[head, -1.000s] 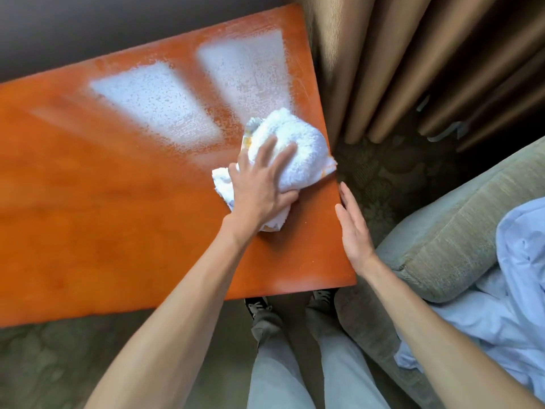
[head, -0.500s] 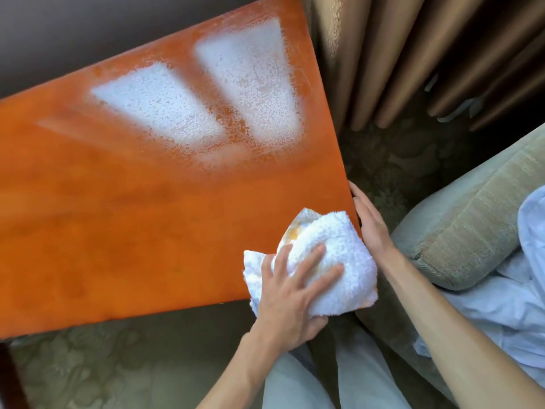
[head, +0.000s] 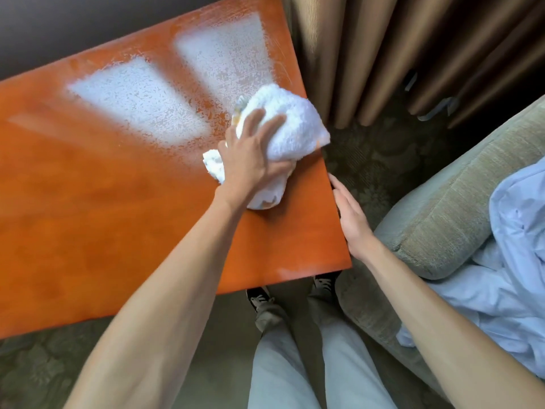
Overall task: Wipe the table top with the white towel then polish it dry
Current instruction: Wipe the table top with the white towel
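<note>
The orange wooden table top [head: 103, 216] fills the left and middle of the head view. A bunched white towel [head: 292, 125] lies on it near the right edge, partly over bright speckled patches at the back. My left hand [head: 253, 154] presses down on the towel, fingers spread across it. My right hand [head: 351, 214] rests flat against the table's right edge, fingers straight and holding nothing.
Tan curtains [head: 383, 54] hang just beyond the table's far right corner. A beige armchair [head: 442, 208] with a pale blue cloth [head: 516, 261] on it stands at the right. My legs and shoes [head: 262, 296] are at the table's near edge, on patterned carpet.
My left hand has pushed the towel from the near right corner back up the table toward the bright patches. My right hand has stayed on the right edge.
</note>
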`<state>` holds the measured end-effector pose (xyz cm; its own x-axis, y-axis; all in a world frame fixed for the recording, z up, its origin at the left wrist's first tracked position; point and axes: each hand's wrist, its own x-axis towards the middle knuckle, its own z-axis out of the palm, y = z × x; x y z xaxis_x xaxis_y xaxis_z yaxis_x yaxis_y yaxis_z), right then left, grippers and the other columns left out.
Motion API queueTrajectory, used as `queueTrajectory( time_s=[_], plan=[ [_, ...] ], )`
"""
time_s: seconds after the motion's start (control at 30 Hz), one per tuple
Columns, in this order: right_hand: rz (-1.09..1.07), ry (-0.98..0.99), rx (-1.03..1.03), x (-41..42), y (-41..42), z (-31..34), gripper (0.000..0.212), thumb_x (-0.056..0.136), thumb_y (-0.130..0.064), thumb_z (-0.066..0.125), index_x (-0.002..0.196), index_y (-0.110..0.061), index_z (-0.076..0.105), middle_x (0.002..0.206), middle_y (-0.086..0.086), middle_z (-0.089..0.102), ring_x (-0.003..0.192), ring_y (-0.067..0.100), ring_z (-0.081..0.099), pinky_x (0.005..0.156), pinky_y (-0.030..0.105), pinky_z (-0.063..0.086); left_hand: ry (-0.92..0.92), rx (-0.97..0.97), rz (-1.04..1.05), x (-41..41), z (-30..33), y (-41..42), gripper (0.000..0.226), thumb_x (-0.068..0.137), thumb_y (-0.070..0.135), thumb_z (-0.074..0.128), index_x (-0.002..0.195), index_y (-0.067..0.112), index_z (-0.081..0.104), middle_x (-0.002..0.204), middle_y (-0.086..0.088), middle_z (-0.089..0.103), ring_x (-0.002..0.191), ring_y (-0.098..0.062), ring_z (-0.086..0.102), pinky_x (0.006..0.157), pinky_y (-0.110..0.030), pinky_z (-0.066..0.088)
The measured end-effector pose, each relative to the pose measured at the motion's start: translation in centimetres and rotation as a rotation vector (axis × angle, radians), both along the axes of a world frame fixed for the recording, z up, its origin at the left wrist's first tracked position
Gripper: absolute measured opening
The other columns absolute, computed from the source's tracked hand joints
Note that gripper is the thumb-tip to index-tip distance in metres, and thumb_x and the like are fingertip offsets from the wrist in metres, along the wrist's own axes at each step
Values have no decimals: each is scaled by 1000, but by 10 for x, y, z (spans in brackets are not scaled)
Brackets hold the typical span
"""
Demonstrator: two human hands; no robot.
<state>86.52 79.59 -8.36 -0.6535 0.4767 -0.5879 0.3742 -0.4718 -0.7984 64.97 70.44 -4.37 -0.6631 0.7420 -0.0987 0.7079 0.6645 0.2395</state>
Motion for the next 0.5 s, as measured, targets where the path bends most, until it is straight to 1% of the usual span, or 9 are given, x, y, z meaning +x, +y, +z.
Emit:
queueTrajectory(
  time_s=[0.07, 0.17, 0.23, 0.3, 0.33, 0.4, 0.43, 0.47, 0.5],
  plan=[
    [21, 4, 8, 1, 0, 2, 41, 109, -32, 29, 149, -34, 40, 143, -14, 52, 124, -6, 52, 95, 15, 48, -12, -30, 68, 4, -1, 15, 88, 64, 74, 49, 147, 50, 34, 158, 4, 30, 143, -35, 31, 103, -57, 37],
    [-2, -24, -8, 2, 1, 0, 39, 109, -33, 33, 146, -35, 44, 139, -15, 55, 123, -3, 54, 96, 18, 48, 31, -41, 83, 30, 6, 11, 84, 68, 69, 54, 147, 46, 39, 158, 3, 34, 142, -44, 29, 96, -54, 41],
    [-36, -71, -42, 4, 1, -3, 36, 107, -34, 41, 140, -33, 52, 133, -6, 62, 121, 11, 60, 96, 28, 51, 47, 8, -30, 55, 10, -4, 82, 68, 67, 57, 145, 42, 46, 155, 1, 41, 142, -48, 28, 91, -52, 41],
    [-57, -124, -83, 7, 3, -6, 33, 104, -30, 46, 132, -21, 60, 119, 5, 68, 117, 29, 62, 90, 36, 54, 43, 31, -153, 84, 12, -23, 83, 65, 62, 64, 143, 42, 48, 154, -1, 43, 138, -48, 34, 91, -54, 41],
    [-59, -131, -86, 6, 3, -3, 27, 104, -24, 47, 125, -18, 63, 110, 4, 71, 111, 30, 64, 86, 36, 55, 26, 25, -187, 101, 13, -34, 83, 64, 60, 68, 143, 42, 48, 154, 0, 42, 135, -47, 37, 91, -55, 41],
    [-50, -125, -62, 8, 2, 1, 20, 104, -13, 48, 116, -15, 63, 91, -6, 73, 92, 12, 69, 85, 34, 57, -32, 24, -185, 133, 13, -56, 84, 66, 58, 71, 144, 44, 44, 156, 2, 39, 133, -44, 39, 95, -55, 38],
    [-49, -100, -81, 10, 1, 4, 20, 102, -14, 52, 117, -15, 64, 91, -9, 74, 89, 4, 70, 89, 35, 57, -69, 38, -165, 146, 14, -68, 84, 67, 58, 71, 145, 45, 42, 158, 4, 36, 134, -42, 38, 97, -55, 37],
    [-52, -85, -96, 11, 0, 7, 24, 98, -25, 58, 120, -18, 64, 99, -9, 75, 96, 3, 70, 93, 36, 56, -100, 52, -154, 154, 14, -81, 84, 69, 57, 71, 146, 46, 40, 159, 5, 34, 136, -41, 37, 98, -55, 36],
    [-44, -77, -85, 11, -1, 8, 33, 94, -38, 61, 124, -25, 65, 111, -9, 73, 110, 8, 67, 96, 36, 55, -118, 58, -163, 158, 15, -92, 83, 69, 56, 69, 146, 47, 38, 160, 7, 32, 137, -39, 36, 98, -55, 37]
  ],
)
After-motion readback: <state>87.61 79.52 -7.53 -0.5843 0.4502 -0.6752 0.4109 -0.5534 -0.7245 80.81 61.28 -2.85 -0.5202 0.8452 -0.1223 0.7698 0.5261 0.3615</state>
